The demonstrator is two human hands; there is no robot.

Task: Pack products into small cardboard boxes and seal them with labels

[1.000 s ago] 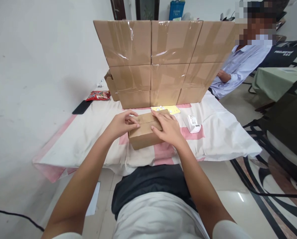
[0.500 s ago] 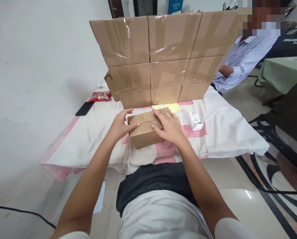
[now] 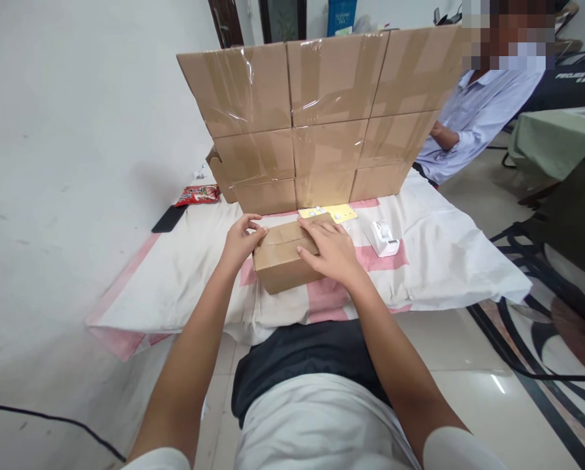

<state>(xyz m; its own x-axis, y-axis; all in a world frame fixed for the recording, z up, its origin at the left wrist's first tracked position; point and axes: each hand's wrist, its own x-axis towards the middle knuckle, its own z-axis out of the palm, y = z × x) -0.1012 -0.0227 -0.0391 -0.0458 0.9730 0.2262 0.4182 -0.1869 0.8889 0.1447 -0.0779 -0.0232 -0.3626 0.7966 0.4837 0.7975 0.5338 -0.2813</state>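
Note:
A small brown cardboard box (image 3: pixel 280 261) lies on the white and pink cloth of the table (image 3: pixel 185 274) in front of me. My right hand (image 3: pixel 332 251) lies flat on the box's top right, fingers stretched over the closed flaps. My left hand (image 3: pixel 241 239) is at the box's left end, fingers curled in a pinch at its upper left corner. A white tape dispenser (image 3: pixel 383 237) stands just right of the box. A yellow sheet with small white pieces (image 3: pixel 332 213) lies behind it.
A wall of taped cardboard boxes (image 3: pixel 316 117) stands stacked at the table's back. A red snack packet (image 3: pixel 197 194) and a dark phone (image 3: pixel 168 219) lie at the back left. A person in a light shirt (image 3: pixel 473 117) sits at the right.
My left hand slid from the box's top to its left end and now pinches at the upper left corner. My right hand stayed on the box.

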